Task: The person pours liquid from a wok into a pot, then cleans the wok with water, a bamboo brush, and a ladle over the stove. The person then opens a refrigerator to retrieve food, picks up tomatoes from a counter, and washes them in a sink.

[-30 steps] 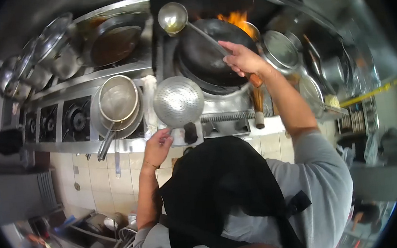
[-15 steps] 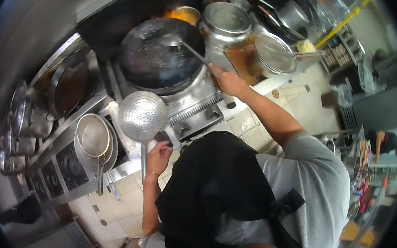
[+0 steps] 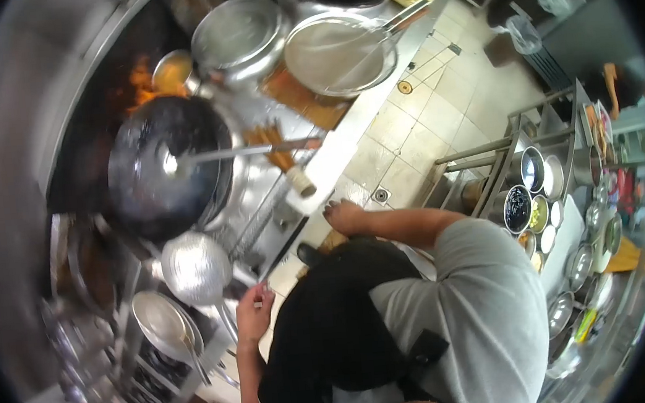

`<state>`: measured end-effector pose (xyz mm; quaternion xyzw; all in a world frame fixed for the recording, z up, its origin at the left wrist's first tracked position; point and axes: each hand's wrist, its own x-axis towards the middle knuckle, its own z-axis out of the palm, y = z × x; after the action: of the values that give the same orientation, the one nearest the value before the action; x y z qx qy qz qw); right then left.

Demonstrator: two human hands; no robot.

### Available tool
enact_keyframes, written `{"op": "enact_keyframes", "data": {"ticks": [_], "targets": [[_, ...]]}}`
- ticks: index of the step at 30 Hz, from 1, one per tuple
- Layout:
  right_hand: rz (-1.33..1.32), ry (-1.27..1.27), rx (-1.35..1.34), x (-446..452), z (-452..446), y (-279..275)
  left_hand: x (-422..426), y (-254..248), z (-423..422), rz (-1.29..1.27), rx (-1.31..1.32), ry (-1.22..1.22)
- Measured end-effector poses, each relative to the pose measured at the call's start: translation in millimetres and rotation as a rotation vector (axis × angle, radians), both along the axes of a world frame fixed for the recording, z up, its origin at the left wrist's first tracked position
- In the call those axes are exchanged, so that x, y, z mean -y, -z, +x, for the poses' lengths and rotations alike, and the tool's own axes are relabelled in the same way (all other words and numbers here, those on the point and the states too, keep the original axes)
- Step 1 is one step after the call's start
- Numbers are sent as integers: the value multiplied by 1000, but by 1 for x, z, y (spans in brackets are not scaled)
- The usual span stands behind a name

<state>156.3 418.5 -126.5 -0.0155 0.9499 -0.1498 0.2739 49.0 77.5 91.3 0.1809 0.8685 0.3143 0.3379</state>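
Pale floor tiles (image 3: 421,104) stretch beyond a steel stove counter (image 3: 342,147) in the head view, where orange flame (image 3: 142,83) rises just beside a black wok (image 3: 162,212). 1 ladle (image 3: 234,154) lies with its bowl in the wok and its handle reaching toward the counter's edge, crossing a brush (image 3: 301,180). The right hand (image 3: 345,216) is apart from the ladle, above the floor, fingers loosely bent. The left hand (image 3: 257,308) is near the handle of a round skimmer (image 3: 196,268), fingers curled partway; whether they pinch anything, I cannot tell. 1 sieve (image 3: 157,316) sits near the skimmer.
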Motion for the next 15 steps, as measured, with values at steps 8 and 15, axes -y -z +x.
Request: {"op": "enact_keyframes", "data": {"ticks": [8, 15], "targets": [[-103, 337, 63, -37, -15, 131, -63, -8, -7, 25, 68, 56], [-178, 614, 31, -105, 54, 89, -116, -38, -20, 209, -17, 181]]}}
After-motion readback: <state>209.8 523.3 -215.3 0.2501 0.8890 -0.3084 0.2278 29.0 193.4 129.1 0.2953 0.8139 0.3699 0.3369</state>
